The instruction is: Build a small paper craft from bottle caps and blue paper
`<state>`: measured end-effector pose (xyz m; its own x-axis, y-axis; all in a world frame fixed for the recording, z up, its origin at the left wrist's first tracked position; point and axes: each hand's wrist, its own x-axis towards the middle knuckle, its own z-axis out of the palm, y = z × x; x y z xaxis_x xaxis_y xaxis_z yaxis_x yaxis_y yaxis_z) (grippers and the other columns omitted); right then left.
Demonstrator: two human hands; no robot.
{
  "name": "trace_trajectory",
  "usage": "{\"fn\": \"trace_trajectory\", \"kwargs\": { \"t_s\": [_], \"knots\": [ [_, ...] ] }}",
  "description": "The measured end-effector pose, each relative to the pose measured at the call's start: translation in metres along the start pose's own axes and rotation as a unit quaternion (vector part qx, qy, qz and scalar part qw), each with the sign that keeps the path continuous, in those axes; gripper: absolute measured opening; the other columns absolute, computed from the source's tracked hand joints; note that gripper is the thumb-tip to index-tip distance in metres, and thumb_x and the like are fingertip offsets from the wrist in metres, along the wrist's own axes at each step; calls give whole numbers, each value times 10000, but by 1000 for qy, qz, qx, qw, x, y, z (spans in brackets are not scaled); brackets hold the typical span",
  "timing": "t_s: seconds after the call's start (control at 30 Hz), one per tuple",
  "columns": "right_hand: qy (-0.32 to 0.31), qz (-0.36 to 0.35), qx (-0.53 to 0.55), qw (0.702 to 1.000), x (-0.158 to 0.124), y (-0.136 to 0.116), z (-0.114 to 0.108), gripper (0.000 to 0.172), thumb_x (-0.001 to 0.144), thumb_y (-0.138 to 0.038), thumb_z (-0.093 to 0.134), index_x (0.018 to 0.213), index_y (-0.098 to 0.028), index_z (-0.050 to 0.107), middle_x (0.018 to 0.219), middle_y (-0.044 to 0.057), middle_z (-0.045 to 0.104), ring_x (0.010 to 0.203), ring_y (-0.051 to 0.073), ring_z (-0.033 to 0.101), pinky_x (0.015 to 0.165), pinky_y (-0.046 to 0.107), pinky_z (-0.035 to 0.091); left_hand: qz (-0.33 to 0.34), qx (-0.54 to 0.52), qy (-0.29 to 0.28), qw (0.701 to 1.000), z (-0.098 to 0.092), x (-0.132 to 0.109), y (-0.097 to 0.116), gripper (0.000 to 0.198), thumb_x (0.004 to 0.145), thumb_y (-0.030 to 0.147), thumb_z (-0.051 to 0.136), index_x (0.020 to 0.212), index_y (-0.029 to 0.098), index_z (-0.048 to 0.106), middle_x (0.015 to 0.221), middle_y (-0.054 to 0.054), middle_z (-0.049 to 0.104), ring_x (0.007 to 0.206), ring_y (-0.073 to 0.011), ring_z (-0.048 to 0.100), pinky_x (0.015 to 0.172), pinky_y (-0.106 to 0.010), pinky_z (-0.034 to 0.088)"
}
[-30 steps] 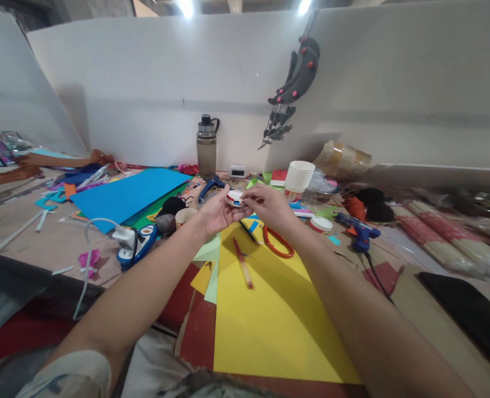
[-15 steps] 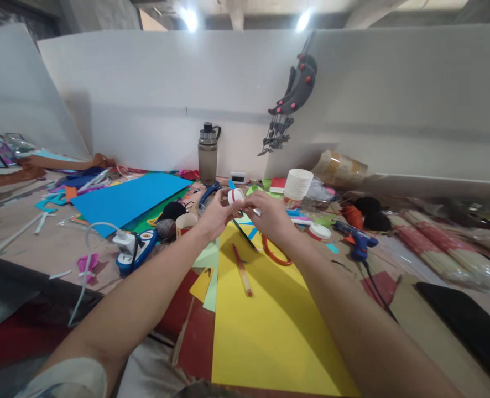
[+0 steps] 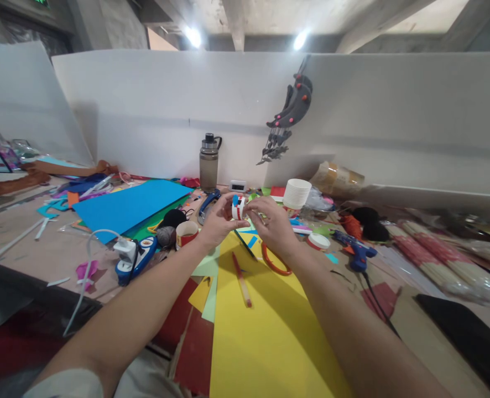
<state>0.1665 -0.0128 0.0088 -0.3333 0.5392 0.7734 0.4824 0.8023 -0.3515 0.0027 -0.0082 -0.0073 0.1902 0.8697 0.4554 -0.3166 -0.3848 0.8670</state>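
Note:
Between my two hands is a short white piece of paper cup (image 3: 239,211) with red markings, held above the far part of the yellow paper (image 3: 265,337). A small blue piece (image 3: 235,200) shows at its upper left. My left hand (image 3: 219,224) grips the cup piece from the left, thumb below and fingers behind. The fingers of my right hand (image 3: 272,221) are bent together at its right edge; their tips are partly hidden. Below the hands, a red pen (image 3: 242,279) and orange-handled scissors (image 3: 272,262) lie on the yellow paper.
A cut paper cup (image 3: 186,234) and a blue power strip (image 3: 136,262) stand to the left. Stacked white cups (image 3: 297,193), a white round lid-like piece (image 3: 318,241) and a blue glue gun (image 3: 359,251) are to the right. A water bottle (image 3: 209,166) stands behind.
The cup piece has been turned in my hands, and the blue piece on it now shows. My view has tilted slightly upward. The things on the table lie as before.

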Motion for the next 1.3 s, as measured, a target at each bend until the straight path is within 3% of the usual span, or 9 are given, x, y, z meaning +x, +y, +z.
{"fn": "trace_trajectory", "kwargs": {
  "t_s": [0.17, 0.47, 0.9, 1.07, 1.3],
  "knots": [
    [14, 54, 35, 998, 2, -9, -1, 157, 922, -312, 529, 831, -221, 619, 884, 66, 677, 869, 220, 602, 812, 375, 461, -3, 15, 6, 1000, 0, -1, 3, 646, 512, 211, 896, 1080, 250, 592, 1059, -17, 643, 911, -169, 606, 792, -265, 489],
    [16, 121, 102, 987, 4, -12, 1, 96, 865, -285, 573, 817, -210, 610, 826, 31, 655, 751, 167, 594, 699, 302, 466, 3, 17, -3, 1000, -2, -1, 2, 637, 536, 216, 886, 1088, 257, 572, 1034, -4, 635, 903, -161, 601, 783, -257, 495],
    [-72, 223, 232, 944, 11, -19, -1, 192, 782, -342, 599, 671, -193, 550, 618, -34, 519, 570, 106, 443, 547, 244, 350, -20, 18, 6, 1000, -3, -1, 0, 664, 482, 190, 903, 1072, 247, 604, 1079, -19, 649, 898, -162, 616, 786, -269, 509],
    [-83, 228, 236, 941, 12, -20, 0, 192, 776, -331, 579, 654, -202, 507, 616, -40, 474, 570, 103, 410, 540, 240, 324, -25, 18, -12, 999, -2, -1, -1, 709, 489, 206, 905, 1126, 264, 600, 1086, -24, 656, 888, -175, 628, 785, -288, 524],
    [-74, 208, 193, 956, 12, -18, 0, 172, 788, -316, 534, 667, -213, 467, 636, -39, 465, 595, 117, 418, 561, 253, 338, -45, -18, -2, 999, 4, -1, 7, 608, 493, 193, 900, 1050, 238, 659, 1124, -35, 687, 1102, -219, 614, 923, -303, 491]
  ]
}}
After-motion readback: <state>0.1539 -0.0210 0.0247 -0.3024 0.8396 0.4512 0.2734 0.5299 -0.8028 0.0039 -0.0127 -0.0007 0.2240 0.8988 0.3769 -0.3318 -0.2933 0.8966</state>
